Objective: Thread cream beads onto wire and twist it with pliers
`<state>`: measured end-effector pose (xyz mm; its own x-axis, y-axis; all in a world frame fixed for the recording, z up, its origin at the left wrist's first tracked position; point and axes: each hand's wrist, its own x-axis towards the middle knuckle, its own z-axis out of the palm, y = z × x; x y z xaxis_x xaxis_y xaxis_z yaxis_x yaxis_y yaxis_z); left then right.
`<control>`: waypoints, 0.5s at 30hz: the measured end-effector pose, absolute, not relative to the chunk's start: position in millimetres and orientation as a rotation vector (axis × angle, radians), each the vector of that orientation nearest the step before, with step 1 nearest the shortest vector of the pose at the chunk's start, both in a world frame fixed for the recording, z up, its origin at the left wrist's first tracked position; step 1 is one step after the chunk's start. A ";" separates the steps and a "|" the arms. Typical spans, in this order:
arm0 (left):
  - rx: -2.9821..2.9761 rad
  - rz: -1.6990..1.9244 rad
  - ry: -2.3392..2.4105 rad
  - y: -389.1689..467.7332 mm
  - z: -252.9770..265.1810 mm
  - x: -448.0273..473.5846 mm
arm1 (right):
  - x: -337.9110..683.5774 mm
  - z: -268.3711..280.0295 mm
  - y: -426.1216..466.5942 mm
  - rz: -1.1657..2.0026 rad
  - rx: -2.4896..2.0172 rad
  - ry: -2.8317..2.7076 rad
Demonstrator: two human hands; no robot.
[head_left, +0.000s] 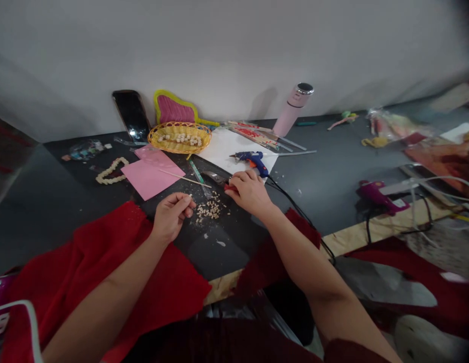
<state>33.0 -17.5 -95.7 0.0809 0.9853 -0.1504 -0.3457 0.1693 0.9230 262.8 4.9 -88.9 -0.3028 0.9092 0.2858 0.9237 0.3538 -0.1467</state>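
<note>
My left hand (171, 216) is closed in a pinch over the dark table, with a small pale piece (190, 195) showing at its fingertips. To its right lies a loose pile of short cut stick pieces (210, 209), with crumbs around them. My right hand (252, 194) is closed around the red handle of hand pruners (215, 177), whose metal jaws point left. A thin wooden stick (185, 178) lies beyond the pile, partly over pink paper (147, 179). Just past my right hand, a blue glue gun (251, 158) rests on white paper (219, 148).
A wicker basket (179, 146) holds small pale pieces. Left of it are a heart-shaped frame (112, 171) and a leaning phone (131, 113). A pink bottle (291, 111) stands by the wall. Red cloth (106, 242) drapes the front edge; a purple glue gun (382, 196) lies right.
</note>
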 end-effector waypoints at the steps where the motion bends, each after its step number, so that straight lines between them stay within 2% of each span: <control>1: 0.860 1.197 0.982 -17.6 -96.5 33.1 | 262.7 -91.2 4.9 -0.085 -1.637 -2.302; 9: 0.901 1.177 0.979 -16.3 -109.8 30.4 | 270.2 -109.2 12.7 -0.093 -1.580 -2.322; 12: 0.891 1.194 0.960 -15.2 -110.7 29.2 | 274.5 -107.8 16.1 0.041 -1.506 -2.213; 15: 0.874 1.211 0.934 -13.9 -109.6 28.5 | 276.4 -99.6 14.9 0.329 -1.415 -1.957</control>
